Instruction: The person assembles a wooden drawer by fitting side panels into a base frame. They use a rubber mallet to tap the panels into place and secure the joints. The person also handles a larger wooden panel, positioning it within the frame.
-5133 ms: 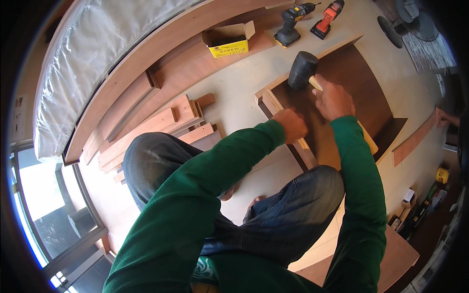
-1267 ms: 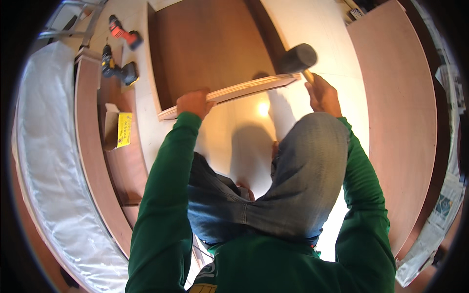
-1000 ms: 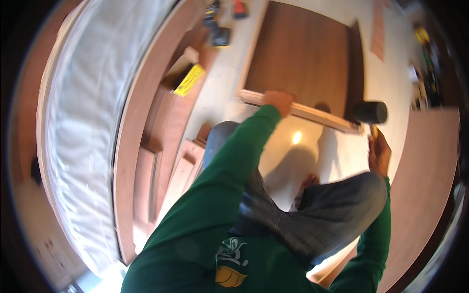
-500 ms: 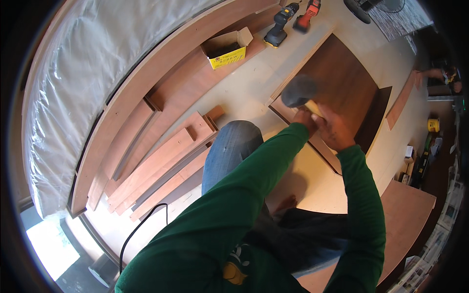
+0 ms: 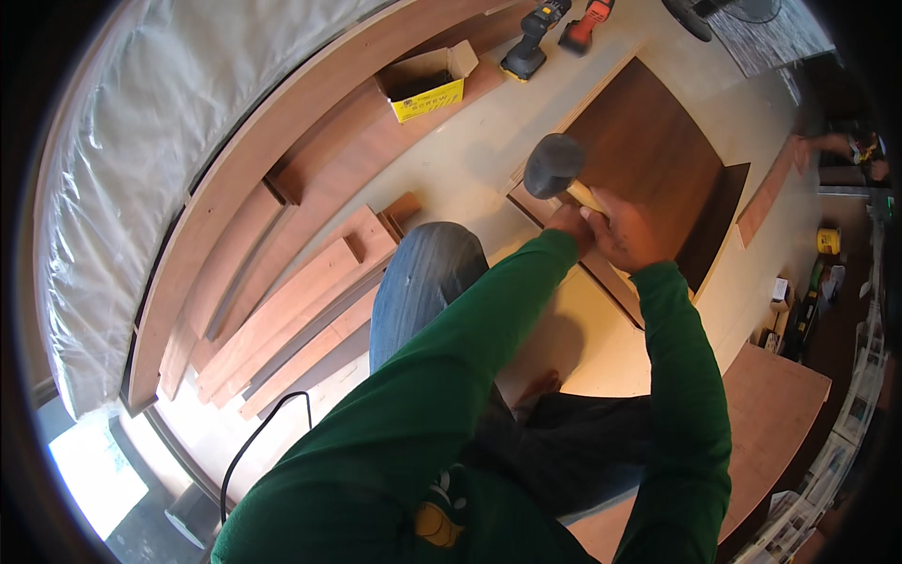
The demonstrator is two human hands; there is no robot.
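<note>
Mallet (image 5: 554, 167) looks dark-headed, blunt and pale-handled.

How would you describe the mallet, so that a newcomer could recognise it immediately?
Find the shallow wooden box, dark brown inside, right of the picture's middle. Over its near edge, the person's right hand grips the mallet by its pale handle. Its thick, dark, blunt head sets it apart from the black-and-yellow drill and red power tool near the top.

there is room to pass along the floor (image 5: 474, 164) between the stacked planks (image 5: 293, 303), left, and the shallow wooden box (image 5: 648, 132), right; two drills (image 5: 528, 49) obstruct the far end, the bent knee (image 5: 427, 273) the near.
</note>
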